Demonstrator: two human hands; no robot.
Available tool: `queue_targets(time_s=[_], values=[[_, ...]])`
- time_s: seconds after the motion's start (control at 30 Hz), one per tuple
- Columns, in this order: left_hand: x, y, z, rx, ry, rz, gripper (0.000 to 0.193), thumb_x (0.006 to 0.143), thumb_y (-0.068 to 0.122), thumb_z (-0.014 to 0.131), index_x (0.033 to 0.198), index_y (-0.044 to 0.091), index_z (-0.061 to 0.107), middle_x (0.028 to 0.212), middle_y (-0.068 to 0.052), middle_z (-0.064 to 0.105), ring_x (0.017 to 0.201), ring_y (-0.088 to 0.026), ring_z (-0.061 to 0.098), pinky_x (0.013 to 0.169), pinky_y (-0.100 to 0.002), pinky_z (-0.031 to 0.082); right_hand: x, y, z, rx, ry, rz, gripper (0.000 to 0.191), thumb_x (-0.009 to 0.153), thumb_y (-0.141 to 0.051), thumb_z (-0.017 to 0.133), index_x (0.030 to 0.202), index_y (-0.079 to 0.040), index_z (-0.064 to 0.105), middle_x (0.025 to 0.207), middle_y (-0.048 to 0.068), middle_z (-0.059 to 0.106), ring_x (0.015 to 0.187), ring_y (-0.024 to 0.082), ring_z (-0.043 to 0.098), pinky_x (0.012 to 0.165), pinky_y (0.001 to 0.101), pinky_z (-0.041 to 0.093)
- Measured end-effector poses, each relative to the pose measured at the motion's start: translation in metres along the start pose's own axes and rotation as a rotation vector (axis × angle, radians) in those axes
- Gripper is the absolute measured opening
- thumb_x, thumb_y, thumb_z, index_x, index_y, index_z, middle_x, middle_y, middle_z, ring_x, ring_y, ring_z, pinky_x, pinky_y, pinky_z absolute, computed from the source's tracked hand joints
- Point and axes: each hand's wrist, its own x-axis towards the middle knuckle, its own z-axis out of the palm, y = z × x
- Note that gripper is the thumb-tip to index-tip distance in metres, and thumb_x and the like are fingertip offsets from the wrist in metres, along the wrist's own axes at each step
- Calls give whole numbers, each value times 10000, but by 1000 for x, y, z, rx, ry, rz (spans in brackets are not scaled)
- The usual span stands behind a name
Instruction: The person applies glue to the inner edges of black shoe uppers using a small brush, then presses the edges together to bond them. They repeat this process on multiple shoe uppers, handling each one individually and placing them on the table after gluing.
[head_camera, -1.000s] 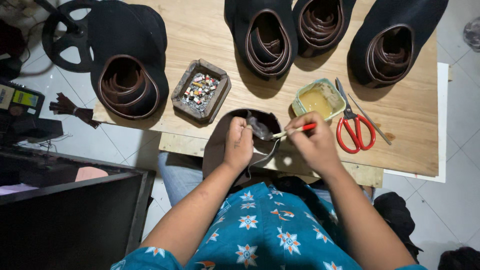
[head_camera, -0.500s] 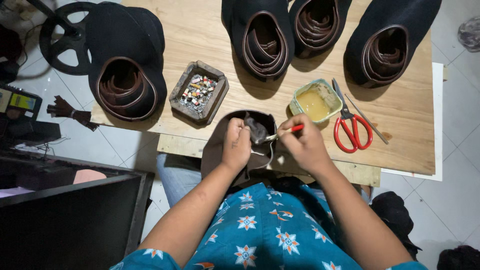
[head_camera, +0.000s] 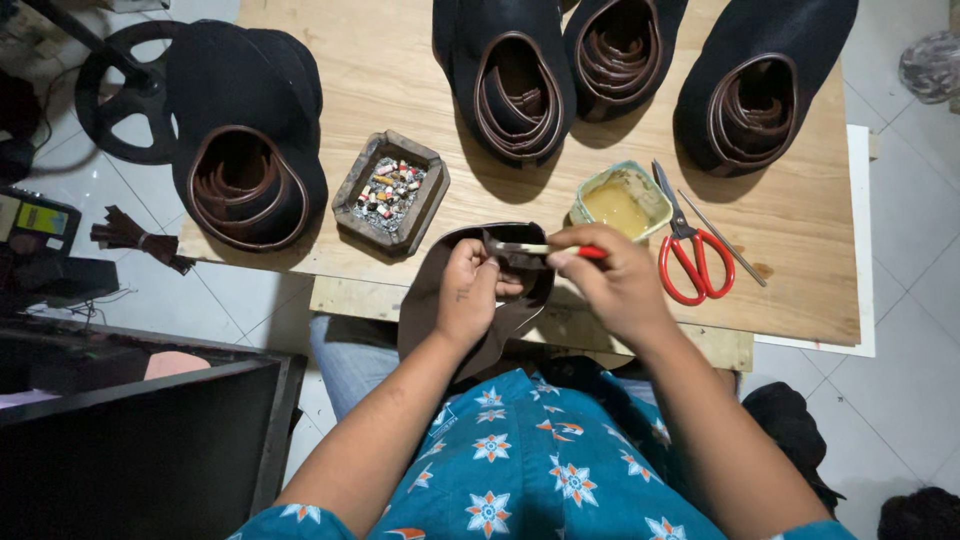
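Note:
My left hand (head_camera: 468, 293) grips the inner rim of a dark upturned hat (head_camera: 440, 290) held at the near edge of the wooden table (head_camera: 400, 90). My right hand (head_camera: 615, 285) holds a small brush with a red handle (head_camera: 545, 249), its bristles resting on the brown band inside the hat. Just beyond my right hand sits a green tub of yellowish glue (head_camera: 618, 203).
Red-handled scissors (head_camera: 690, 255) and a thin metal rod (head_camera: 722, 238) lie to the right. A square ashtray full of butts (head_camera: 391, 193) sits left of centre. Several dark hats with brown inner bands (head_camera: 245, 180) stand along the back and left. A dark cabinet (head_camera: 130, 450) fills the lower left.
The brush has swung from the hat's right side to lie level across its inner band, pointing left. My left hand shifted its hold on the rim and the hat turned slightly.

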Motion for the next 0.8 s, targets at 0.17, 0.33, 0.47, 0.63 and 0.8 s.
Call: queue_targets(time_s=[0.17,0.33,0.47,0.63,0.8], values=[[-2,3,1,-1,-26,50,149,1008,13,467,1140,-9,534,997,-121,644,795,-143,664,694,-291,598,4,6,18,-159,-99,-239,194,904,-53,752,1089,-12,715,1125,109,740,1034,220,723,897,312,558],[-2,-1,1,-42,-72,67,119,988,-18,487,1102,-25,517,1008,-130,674,790,-151,680,697,-293,601,-1,6,13,-220,-166,-215,196,888,-67,758,1068,-17,699,1078,107,732,979,212,724,846,304,560],[-6,2,-1,-66,-93,49,181,960,1,486,1136,-21,522,1029,-115,665,824,-127,677,689,-276,599,-1,4,9,-189,-170,-123,166,900,-62,743,1053,-21,694,1068,102,732,954,213,724,829,307,567],[-5,7,4,31,73,26,185,990,92,535,1139,-8,490,914,-78,597,610,-106,601,481,-245,513,-4,4,11,-182,-169,-190,165,905,-64,744,1049,-20,677,1069,103,728,957,214,724,825,309,564],[-3,7,10,59,156,-12,142,1013,103,528,1082,-17,497,806,-70,590,512,-88,548,409,-240,451,-11,5,7,-230,-195,-185,193,887,-71,755,1060,-22,684,1065,100,726,948,206,716,813,306,558]])
